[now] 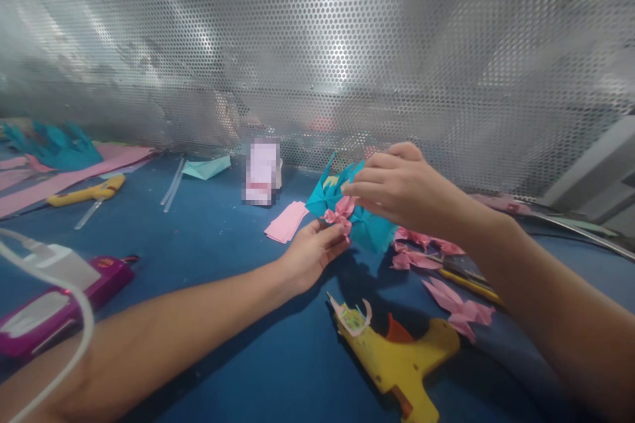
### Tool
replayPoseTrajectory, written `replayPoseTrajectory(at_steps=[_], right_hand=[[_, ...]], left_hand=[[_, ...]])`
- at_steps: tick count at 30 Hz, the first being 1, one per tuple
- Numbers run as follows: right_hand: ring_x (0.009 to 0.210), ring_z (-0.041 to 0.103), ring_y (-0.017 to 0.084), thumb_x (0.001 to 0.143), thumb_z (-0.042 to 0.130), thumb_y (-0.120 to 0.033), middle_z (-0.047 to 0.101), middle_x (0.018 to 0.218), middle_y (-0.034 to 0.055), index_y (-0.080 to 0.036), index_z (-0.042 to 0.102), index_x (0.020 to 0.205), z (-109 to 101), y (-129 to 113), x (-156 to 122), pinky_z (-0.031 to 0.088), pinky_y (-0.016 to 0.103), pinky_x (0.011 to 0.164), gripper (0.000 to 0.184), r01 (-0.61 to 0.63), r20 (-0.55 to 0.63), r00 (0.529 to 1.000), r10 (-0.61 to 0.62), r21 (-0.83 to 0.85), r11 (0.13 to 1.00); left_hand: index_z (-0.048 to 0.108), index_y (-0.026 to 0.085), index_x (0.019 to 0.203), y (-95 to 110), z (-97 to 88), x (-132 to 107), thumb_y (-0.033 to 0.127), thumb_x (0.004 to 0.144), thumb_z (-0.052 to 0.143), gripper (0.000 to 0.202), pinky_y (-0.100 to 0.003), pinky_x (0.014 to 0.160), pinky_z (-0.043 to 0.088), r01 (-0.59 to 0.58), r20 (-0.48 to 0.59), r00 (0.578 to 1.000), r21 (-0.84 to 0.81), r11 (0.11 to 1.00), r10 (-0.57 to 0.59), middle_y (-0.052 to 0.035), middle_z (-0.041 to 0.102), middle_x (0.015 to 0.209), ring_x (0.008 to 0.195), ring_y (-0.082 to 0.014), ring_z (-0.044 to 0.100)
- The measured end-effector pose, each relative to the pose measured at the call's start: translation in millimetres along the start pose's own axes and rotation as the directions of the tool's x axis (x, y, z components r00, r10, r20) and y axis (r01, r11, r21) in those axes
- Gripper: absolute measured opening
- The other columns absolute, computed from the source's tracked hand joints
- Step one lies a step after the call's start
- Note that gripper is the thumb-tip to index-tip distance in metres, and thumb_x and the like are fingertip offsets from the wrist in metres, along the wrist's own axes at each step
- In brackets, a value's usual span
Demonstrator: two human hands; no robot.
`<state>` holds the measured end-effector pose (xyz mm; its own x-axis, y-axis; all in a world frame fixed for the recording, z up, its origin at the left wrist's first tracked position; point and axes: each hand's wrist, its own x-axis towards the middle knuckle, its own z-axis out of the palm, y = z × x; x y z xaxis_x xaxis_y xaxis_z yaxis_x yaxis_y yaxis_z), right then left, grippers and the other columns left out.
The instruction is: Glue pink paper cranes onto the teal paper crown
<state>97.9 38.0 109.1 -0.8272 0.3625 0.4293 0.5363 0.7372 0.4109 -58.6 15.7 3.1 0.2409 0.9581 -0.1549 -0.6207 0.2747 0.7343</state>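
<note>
My left hand (313,252) is closed, its thumb and fingers pinching a pink folded-paper flower (340,211). The flower lies against a blue folded-paper crown (370,230) with pointed tips. From the right, my right hand (394,183) curls its fingers over the crown's upper edge. Its fingertips come down close to the flower and partly hide the crown. In front of both hands a yellow hot glue gun (397,357) lies on its side, a curl of pale paper on its nozzle end. More pink paper flowers (459,307) are scattered beneath my right forearm.
On the blue table (238,350), a stack of pink paper slips (286,222) sits left of the crown. Further left are glue sticks (173,183), another glue gun (89,191), a second blue crown (57,145) and a purple power strip (112,281). A perforated metal panel (278,46) stands behind.
</note>
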Motion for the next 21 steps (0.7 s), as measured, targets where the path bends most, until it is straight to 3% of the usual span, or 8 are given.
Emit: replayPoseTrajectory(at_steps=[3, 7, 10, 12, 15, 21], right_hand=[[0.079, 0.055, 0.019, 0.093, 0.041, -0.026, 0.067, 0.08, 0.0002, -0.025, 0.064, 0.089, -8.7, 1.6, -7.8, 0.031, 0.037, 0.074, 0.023, 0.013, -0.077, 0.997, -0.021, -0.105, 0.994], [0.07, 0.057, 0.018, 0.09, 0.047, -0.022, 0.068, 0.076, 0.0019, -0.023, 0.063, 0.087, -11.1, -4.8, -39.1, 0.036, 0.033, 0.066, 0.016, -0.044, -0.152, 0.988, 0.036, -0.052, 0.998], [0.071, 0.059, 0.02, 0.086, 0.053, -0.019, 0.068, 0.074, 0.0034, -0.023, 0.061, 0.088, -5.7, -10.6, -68.6, 0.04, 0.035, 0.067, 0.01, -0.181, -0.194, 0.964, 0.18, 0.011, 0.983], [0.081, 0.06, 0.024, 0.086, 0.053, -0.022, 0.069, 0.083, 0.0063, -0.023, 0.059, 0.094, -1.0, -12.6, -83.3, 0.042, 0.036, 0.071, 0.011, -0.292, -0.183, 0.936, 0.3, 0.07, 0.954], [0.088, 0.059, 0.026, 0.086, 0.051, -0.031, 0.065, 0.096, 0.0091, -0.022, 0.052, 0.11, 6.2, -14.8, -94.9, 0.044, 0.039, 0.075, 0.026, -0.407, -0.094, 0.902, 0.421, 0.139, 0.903], [0.082, 0.06, 0.023, 0.086, 0.05, -0.034, 0.063, 0.091, 0.0061, -0.023, 0.051, 0.104, 20.6, -20.5, -117.9, 0.047, 0.037, 0.071, 0.021, -0.484, -0.002, 0.867, 0.499, 0.242, 0.841]], left_hand=[[0.061, 0.014, 0.077, 3.0, -0.9, 0.9, 0.01, 0.072, 0.069, 0.01, -0.021, 0.067, 0.049, -0.026, -0.036, 0.999, 0.013, 1.0, 0.027, -0.0009, 0.063, 0.075, 0.065, -0.0075, 0.059], [0.061, 0.013, 0.076, 5.9, -2.9, 2.2, 0.011, 0.07, 0.07, 0.011, -0.022, 0.066, 0.05, -0.048, -0.055, 0.997, 0.034, 0.998, 0.05, -0.0021, 0.063, 0.075, 0.065, -0.0084, 0.058], [0.061, 0.013, 0.073, 6.0, -2.8, 2.8, 0.009, 0.07, 0.07, 0.011, -0.022, 0.066, 0.05, -0.044, -0.06, 0.997, 0.039, 0.998, 0.046, -0.0024, 0.063, 0.074, 0.064, -0.0086, 0.058], [0.06, 0.013, 0.071, 5.4, -2.0, 2.9, 0.008, 0.07, 0.069, 0.01, -0.021, 0.066, 0.05, -0.041, -0.058, 0.997, 0.041, 0.998, 0.044, -0.0021, 0.063, 0.072, 0.064, -0.0084, 0.058], [0.06, 0.013, 0.071, 5.1, -1.5, 2.7, 0.008, 0.068, 0.07, 0.012, -0.021, 0.067, 0.05, -0.046, -0.058, 0.997, 0.045, 0.998, 0.048, -0.0014, 0.063, 0.071, 0.063, -0.0081, 0.058], [0.057, 0.018, 0.084, 8.7, -4.8, 0.1, 0.028, 0.071, 0.071, 0.021, -0.032, 0.078, 0.051, -0.055, 0.005, 0.999, 0.033, 0.998, 0.054, -0.0022, 0.065, 0.086, 0.076, -0.0139, 0.064]])
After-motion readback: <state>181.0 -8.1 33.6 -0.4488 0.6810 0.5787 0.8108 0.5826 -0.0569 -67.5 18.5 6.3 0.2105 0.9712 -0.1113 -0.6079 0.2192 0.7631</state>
